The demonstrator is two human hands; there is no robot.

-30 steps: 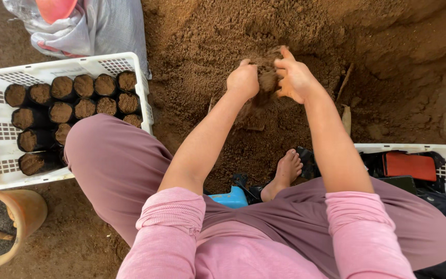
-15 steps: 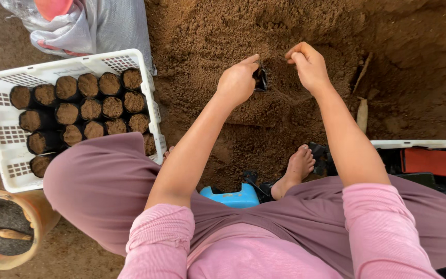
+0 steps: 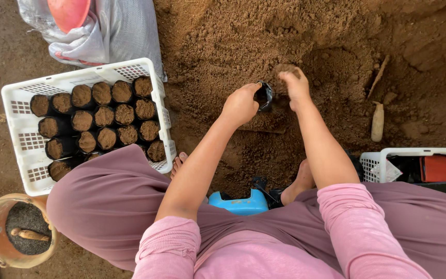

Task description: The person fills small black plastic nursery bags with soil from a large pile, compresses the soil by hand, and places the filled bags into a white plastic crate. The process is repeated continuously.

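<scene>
Presently, a small black plastic nursery bag is held open at its rim by the left hand, whose fingers are closed on it, low over the heap of loose brown soil. The right hand is cupped around a clump of soil at the bag's mouth, fingers curled about that soil.

A white slatted plastic crate is set to the left, well apart from the hands, and is partly filled with rows of soil-filled black bags. A second white crate is seen at the right edge, and a pale wooden stick lies on the soil near it.

Risks are judged as follows. The bag's wall is thin and limp; should the left-hand grip slacken, the mouth could fold shut and the soil be spilled beside it. An overlarge clump could likewise be shed over the rim. An underfilled bag may slump once it is stood among the others.
</scene>
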